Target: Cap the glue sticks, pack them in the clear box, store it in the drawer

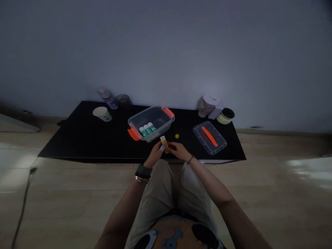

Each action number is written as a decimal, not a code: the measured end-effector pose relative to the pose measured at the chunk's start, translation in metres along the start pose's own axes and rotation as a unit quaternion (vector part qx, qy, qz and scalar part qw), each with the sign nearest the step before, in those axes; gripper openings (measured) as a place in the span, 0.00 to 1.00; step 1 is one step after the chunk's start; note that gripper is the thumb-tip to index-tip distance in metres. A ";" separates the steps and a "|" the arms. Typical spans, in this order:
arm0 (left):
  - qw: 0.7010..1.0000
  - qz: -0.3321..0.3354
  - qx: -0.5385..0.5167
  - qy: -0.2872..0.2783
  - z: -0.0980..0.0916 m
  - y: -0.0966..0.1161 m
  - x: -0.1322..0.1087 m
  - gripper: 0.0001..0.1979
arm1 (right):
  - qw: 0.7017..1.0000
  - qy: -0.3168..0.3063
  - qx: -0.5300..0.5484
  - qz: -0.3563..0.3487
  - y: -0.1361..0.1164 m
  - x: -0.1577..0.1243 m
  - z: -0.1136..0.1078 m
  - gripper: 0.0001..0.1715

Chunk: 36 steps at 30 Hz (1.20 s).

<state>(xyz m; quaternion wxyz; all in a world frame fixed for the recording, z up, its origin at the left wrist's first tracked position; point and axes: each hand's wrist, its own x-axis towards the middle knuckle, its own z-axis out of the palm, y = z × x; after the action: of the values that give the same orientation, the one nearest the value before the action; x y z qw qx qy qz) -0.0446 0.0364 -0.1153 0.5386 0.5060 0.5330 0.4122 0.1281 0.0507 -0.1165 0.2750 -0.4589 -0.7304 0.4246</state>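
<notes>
My left hand (155, 154) and my right hand (178, 151) meet over the front edge of a low black table (85, 141). Both close on a small yellow glue stick (164, 143) held upright between them. A loose yellow cap (177, 136) lies on the table just beyond my right hand. Behind the hands stands a clear plastic box (151, 122) with orange latches, holding three green-and-white glue sticks (147, 130).
The box's clear lid (209, 137) with an orange handle lies to the right. A paper cup (102, 113), a bottle (107, 97) and a dark jar (122, 101) stand at the back left. A cup (207, 105), a small block and a bowl (226, 116) stand at the back right. A cable (23, 204) runs across the wooden floor.
</notes>
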 end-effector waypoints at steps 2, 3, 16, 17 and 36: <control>0.999 0.009 -0.029 0.015 0.004 0.003 -0.002 0.34 | 0.999 0.039 -0.032 -0.007 0.004 0.001 -0.011 0.16; 0.999 0.009 -0.043 0.020 0.005 0.004 -0.004 0.34 | 0.995 0.076 -0.066 0.006 0.008 0.003 -0.017 0.16; 0.999 0.036 -0.023 -0.020 0.004 0.019 -0.025 0.29 | 0.963 0.154 -0.203 0.081 0.043 0.032 -0.020 0.12; 0.999 0.038 -0.015 -0.022 0.004 0.020 -0.026 0.29 | 0.972 0.154 -0.164 0.074 0.038 0.030 -0.022 0.12; 0.970 0.100 0.133 -0.177 0.020 0.079 -0.054 0.25 | 0.998 0.001 0.008 -0.059 -0.074 -0.044 -0.097 0.18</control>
<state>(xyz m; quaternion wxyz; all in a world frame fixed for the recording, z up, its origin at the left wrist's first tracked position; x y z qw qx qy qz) -0.0218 -0.0071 -0.0311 0.5080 0.6885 0.4265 0.2931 0.1912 0.0309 -0.0052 0.3041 -0.4134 -0.7522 0.4133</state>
